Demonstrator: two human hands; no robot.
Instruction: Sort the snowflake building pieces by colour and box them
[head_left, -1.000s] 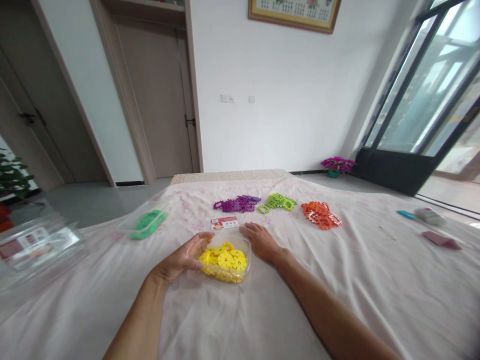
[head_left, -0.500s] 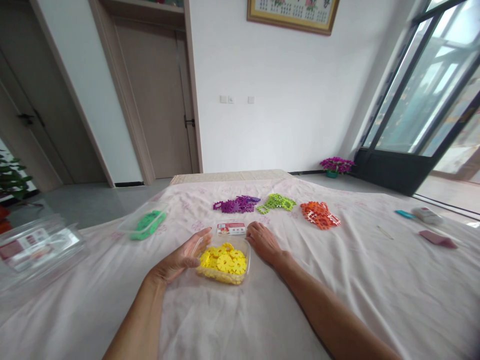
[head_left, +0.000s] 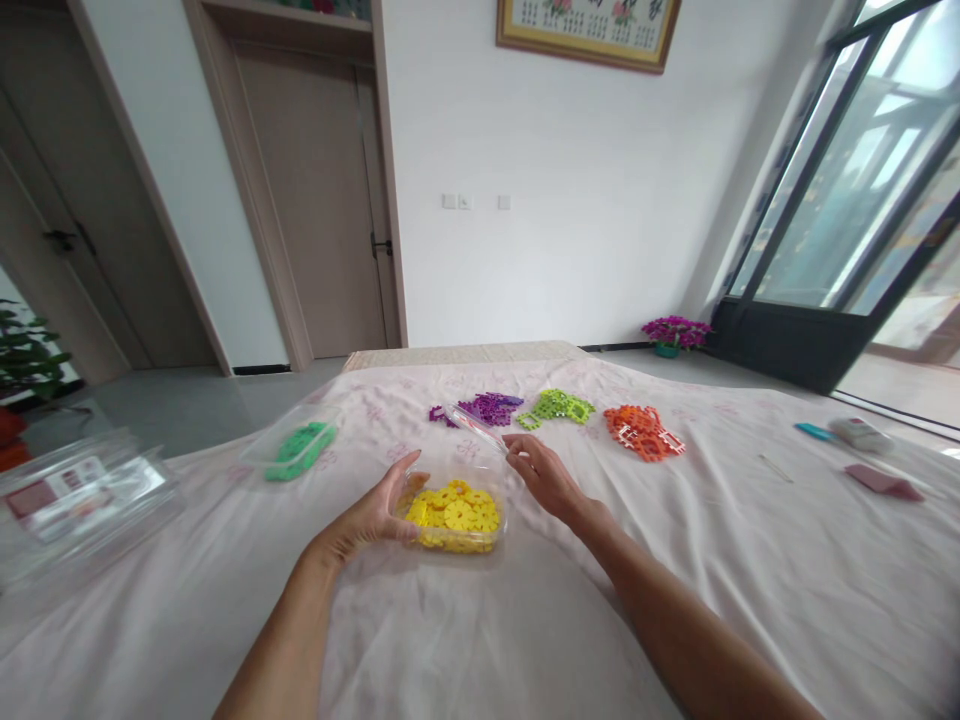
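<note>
A clear plastic box (head_left: 501, 520) full of yellow flower-shaped discs (head_left: 459, 514) stands on the cloth in front of me. My left hand (head_left: 384, 502) grips its left side, thumb at the front and fingers round the back corner. Behind the box, my right hand (head_left: 541, 476) pinches the right end of a clear lid (head_left: 477, 428) with a red and white label. The lid is tilted up and seen nearly edge-on, apart from the box's far rim. It partly hides the pile of purple plastic pieces (head_left: 491, 407).
Light green pieces (head_left: 561, 405) and orange pieces (head_left: 643, 432) lie at the back right. A clear box with green pieces (head_left: 301, 450) is at left, near stacked clear containers (head_left: 82, 490). Far right are a pink item (head_left: 885, 482) and a blue item (head_left: 813, 431).
The lid, flat behind the box before, is now raised and tilted in my right hand. My left hand has closed further round the box's side, and the box has turned slightly.
</note>
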